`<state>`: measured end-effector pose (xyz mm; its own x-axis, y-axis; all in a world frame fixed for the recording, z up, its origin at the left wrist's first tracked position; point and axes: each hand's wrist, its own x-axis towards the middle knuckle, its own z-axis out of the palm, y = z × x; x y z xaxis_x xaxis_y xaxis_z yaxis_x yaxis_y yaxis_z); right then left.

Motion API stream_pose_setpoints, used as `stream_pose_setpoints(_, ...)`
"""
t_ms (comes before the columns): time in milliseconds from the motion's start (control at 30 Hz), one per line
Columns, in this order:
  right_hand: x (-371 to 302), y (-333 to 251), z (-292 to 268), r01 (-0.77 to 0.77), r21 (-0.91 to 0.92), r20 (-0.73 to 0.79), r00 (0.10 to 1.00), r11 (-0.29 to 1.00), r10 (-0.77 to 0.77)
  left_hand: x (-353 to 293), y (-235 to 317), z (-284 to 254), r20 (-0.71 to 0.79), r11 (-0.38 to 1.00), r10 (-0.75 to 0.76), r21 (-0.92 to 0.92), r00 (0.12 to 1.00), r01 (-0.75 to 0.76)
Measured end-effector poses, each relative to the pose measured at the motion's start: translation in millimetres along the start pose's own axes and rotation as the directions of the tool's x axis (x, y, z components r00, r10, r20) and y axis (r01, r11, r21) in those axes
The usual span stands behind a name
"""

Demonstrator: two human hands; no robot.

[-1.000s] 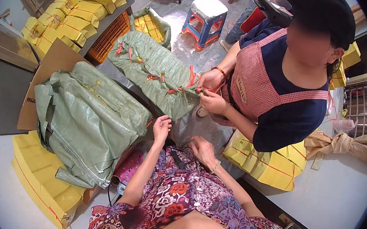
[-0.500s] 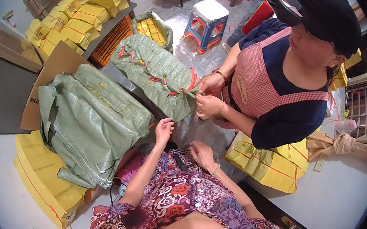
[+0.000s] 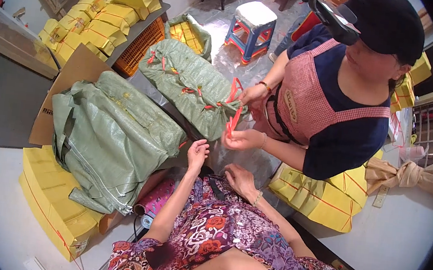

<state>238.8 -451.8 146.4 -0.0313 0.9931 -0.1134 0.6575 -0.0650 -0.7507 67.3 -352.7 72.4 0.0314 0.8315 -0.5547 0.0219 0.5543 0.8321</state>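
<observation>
My left hand [image 3: 198, 154] is lifted in front of me with its fingers loosely bent and apart, holding nothing. It is near the close end of a long green woven sack [image 3: 195, 88] whose seam is tied with several red strips. Low at my waist, my right hand [image 3: 240, 181] lies against my patterned clothes, fingers extended and nothing in them. Across from me a co-worker in a checked apron grips a red plastic strip [image 3: 234, 120] at the sack's near corner with both hands. Left of my hand, a second green woven sack [image 3: 121, 135] drapes over a bulky load.
A cardboard flap [image 3: 71, 85] stands behind the draped sack. Yellow paper bundles [image 3: 56, 200] tied with red string lie at lower left, with more bundles [image 3: 321, 196] at right and on the back-left table. A blue-and-red stool [image 3: 251, 30] stands farther off, beside an orange crate [image 3: 144, 45].
The co-worker's hands have moved apart at the sack's corner, and a red strip now shows stretched up between them. My hands stay nearly still; the view has shifted slightly.
</observation>
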Motion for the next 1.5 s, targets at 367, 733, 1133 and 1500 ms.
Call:
stream_pose_setpoints(367, -12, -13, -8, 0.048, 0.037, 0.0, 0.999, 0.998, -0.048, -14, -15, 6, -0.015, 0.997, -0.031, -0.074, 0.999, 0.03)
stream_pose_setpoints(733, 11, -29, -29, 0.214, 0.05, -0.142, 0.968, 0.975, -0.206, -32, 5, 17, -0.014, 0.995, 0.052, -0.086, 0.999, -0.053)
stream_pose_setpoints(1133, 71, -11, -47, 0.165, 0.026, -0.359, 0.922, 0.986, -0.145, -58, -5, 16, -0.027, 0.989, 0.085, -0.118, 0.996, -0.088)
stream_pose_setpoints(1500, -23, 21, 2, 0.122, 0.145, 0.004, 0.992, 0.982, -0.124, -62, -6, -7, -0.112, 0.984, -0.008, -0.179, 0.994, -0.012)
